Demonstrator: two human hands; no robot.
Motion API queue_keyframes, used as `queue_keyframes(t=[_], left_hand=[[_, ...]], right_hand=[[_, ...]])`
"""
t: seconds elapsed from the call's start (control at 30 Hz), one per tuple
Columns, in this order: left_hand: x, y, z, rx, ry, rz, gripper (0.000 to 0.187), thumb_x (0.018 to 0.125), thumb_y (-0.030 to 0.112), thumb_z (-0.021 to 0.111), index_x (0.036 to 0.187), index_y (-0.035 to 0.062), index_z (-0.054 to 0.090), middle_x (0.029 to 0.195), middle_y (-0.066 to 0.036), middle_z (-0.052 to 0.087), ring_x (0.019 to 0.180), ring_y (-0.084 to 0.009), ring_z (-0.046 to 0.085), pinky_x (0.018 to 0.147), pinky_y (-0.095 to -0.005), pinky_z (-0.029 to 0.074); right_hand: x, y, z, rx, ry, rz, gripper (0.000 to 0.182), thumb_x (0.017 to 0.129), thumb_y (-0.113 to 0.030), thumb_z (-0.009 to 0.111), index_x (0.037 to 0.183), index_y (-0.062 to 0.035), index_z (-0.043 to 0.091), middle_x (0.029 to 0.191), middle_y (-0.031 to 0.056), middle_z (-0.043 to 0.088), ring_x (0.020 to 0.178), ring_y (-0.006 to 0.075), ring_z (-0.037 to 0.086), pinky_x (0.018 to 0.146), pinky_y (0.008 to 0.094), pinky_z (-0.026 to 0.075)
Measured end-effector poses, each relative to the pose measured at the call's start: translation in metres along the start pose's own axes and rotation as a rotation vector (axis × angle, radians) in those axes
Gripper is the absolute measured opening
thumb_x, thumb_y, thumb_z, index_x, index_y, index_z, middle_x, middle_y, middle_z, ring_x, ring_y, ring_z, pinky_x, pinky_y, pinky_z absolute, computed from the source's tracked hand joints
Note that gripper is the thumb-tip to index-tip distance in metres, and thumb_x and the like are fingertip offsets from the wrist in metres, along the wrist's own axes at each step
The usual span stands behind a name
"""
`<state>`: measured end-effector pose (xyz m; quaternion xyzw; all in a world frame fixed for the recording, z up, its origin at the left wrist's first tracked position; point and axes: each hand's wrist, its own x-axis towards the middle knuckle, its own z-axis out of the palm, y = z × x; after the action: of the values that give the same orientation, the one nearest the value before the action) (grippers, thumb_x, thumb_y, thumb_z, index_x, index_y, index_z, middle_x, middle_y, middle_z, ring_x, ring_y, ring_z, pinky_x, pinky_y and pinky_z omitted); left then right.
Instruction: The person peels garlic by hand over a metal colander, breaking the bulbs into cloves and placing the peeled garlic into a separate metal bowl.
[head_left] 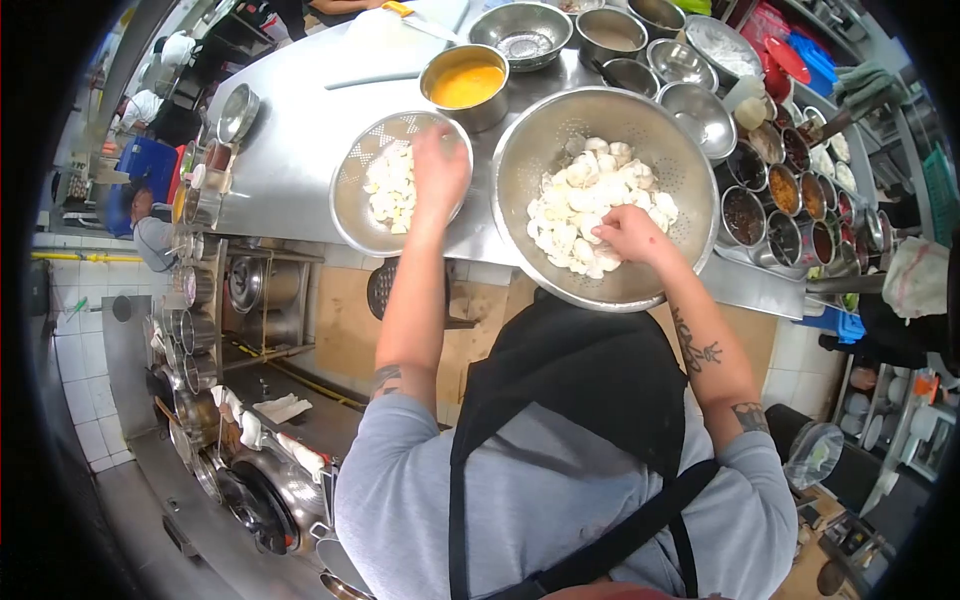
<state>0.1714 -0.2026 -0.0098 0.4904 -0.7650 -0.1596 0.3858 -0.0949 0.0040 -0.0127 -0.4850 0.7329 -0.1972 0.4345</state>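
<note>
A large steel colander (508, 215) holds a heap of white, rounded pieces (582, 215) that look like button mushrooms. My right hand (632, 236) reaches into it, thumb and fingers pinched together at the near side of the heap. Whatever is between those fingertips is hidden. To the left stands a smaller perforated steel bowl (349, 213) with smaller, pale cut pieces (392, 190) inside. Over its right side is my left hand (441, 170), smeared by motion, so its fingers and anything in them do not show clearly.
A pot of yellow-orange liquid (467, 86) touches the area behind both bowls. Farther back lie a knife with a yellow handle (398, 9) and an empty-looking steel colander (521, 45). Several sauce and spice containers (783, 190) crowd the right. A dark stool (385, 285) stands below the table edge.
</note>
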Motion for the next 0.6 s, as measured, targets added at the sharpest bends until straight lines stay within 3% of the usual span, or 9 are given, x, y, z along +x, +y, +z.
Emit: queue_keyframes(t=[0.03,0.07,0.1,0.2,0.33,0.43,0.53,0.57,0.6], left_hand=[[-0.005,0.037,0.002,-0.186,-0.073,-0.040,0.031,0.084,0.022,0.066,0.107,0.0019,0.065,0.105,-0.020,0.066,0.105,-0.0350,0.061,0.092,-0.0418,0.048],[-0.012,0.081,-0.006,-0.271,-0.255,-0.137,0.029,0.084,0.021,0.066,0.105,0.0001,0.065,0.096,-0.020,0.068,0.092,-0.0356,0.065,0.084,-0.0431,0.051],[-0.023,0.090,0.011,-0.313,-0.299,-0.053,0.031,0.085,0.025,0.066,0.101,-0.0017,0.065,0.088,-0.021,0.069,0.084,-0.0378,0.067,0.079,-0.0446,0.052],[-0.042,0.103,0.055,-0.102,-0.680,0.011,0.031,0.087,0.031,0.066,0.097,0.0016,0.067,0.085,-0.013,0.070,0.084,-0.0250,0.069,0.076,-0.0386,0.052],[-0.056,0.108,0.092,-0.082,-0.919,-0.057,0.044,0.091,0.043,0.062,0.094,-0.0009,0.066,0.081,-0.017,0.069,0.064,-0.0221,0.068,0.058,-0.0359,0.053],[-0.062,0.129,0.091,-0.231,-0.953,-0.284,0.048,0.093,0.046,0.058,0.099,-0.0023,0.062,0.079,-0.017,0.068,0.055,-0.0202,0.065,0.049,-0.0316,0.050],[-0.055,0.135,0.087,-0.475,-0.964,-0.401,0.049,0.095,0.045,0.057,0.103,-0.0034,0.059,0.080,-0.015,0.068,0.055,-0.0192,0.065,0.047,-0.0279,0.047],[-0.053,0.138,0.084,-0.409,-0.970,-0.359,0.063,0.091,0.045,0.057,0.126,-0.0070,0.053,0.089,-0.024,0.068,0.072,-0.0311,0.069,0.072,-0.0400,0.053],[-0.056,0.135,0.088,-0.352,-0.886,-0.228,0.057,0.091,0.042,0.056,0.122,-0.0054,0.054,0.089,-0.026,0.068,0.077,-0.0341,0.068,0.075,-0.0415,0.052]], right_hand=[[-0.005,-0.007,-0.005,0.026,-0.059,0.091,0.036,0.088,-0.027,0.070,0.097,0.0084,0.069,0.078,0.0209,0.070,0.068,0.0311,0.068,0.066,0.0403,0.054],[-0.002,-0.004,-0.004,0.033,-0.058,0.073,0.035,0.088,-0.026,0.069,0.096,0.0080,0.069,0.075,0.0206,0.069,0.065,0.0313,0.068,0.065,0.0406,0.054],[0.003,0.006,0.001,0.039,-0.051,0.058,0.033,0.088,-0.025,0.069,0.094,0.0076,0.070,0.073,0.0202,0.069,0.062,0.0315,0.067,0.064,0.0408,0.053],[0.006,0.023,0.009,-0.119,0.083,-0.144,0.027,0.088,-0.020,0.066,0.091,0.0065,0.070,0.074,0.0228,0.068,0.065,0.0310,0.068,0.066,0.0404,0.054],[0.006,0.031,0.023,-0.228,0.324,-0.301,0.020,0.087,-0.014,0.060,0.085,0.0046,0.066,0.082,0.0261,0.066,0.080,0.0416,0.065,0.073,0.0459,0.052],[-0.007,0.009,0.014,-0.076,0.525,-0.482,0.018,0.088,-0.013,0.057,0.085,0.0035,0.063,0.078,0.0256,0.065,0.076,0.0434,0.064,0.071,0.0470,0.052],[-0.016,-0.001,0.009,-0.032,0.537,-0.536,0.018,0.089,-0.013,0.056,0.086,0.0041,0.061,0.077,0.0254,0.064,0.075,0.0432,0.064,0.070,0.0480,0.051],[-0.016,-0.001,0.010,-0.007,0.513,-0.509,0.020,0.089,-0.015,0.056,0.087,0.0043,0.062,0.081,0.0257,0.065,0.079,0.0426,0.065,0.071,0.0475,0.052],[-0.015,-0.001,0.012,-0.018,0.493,-0.462,0.021,0.089,-0.016,0.056,0.087,0.0037,0.063,0.082,0.0258,0.066,0.080,0.0424,0.065,0.071,0.0472,0.052]])
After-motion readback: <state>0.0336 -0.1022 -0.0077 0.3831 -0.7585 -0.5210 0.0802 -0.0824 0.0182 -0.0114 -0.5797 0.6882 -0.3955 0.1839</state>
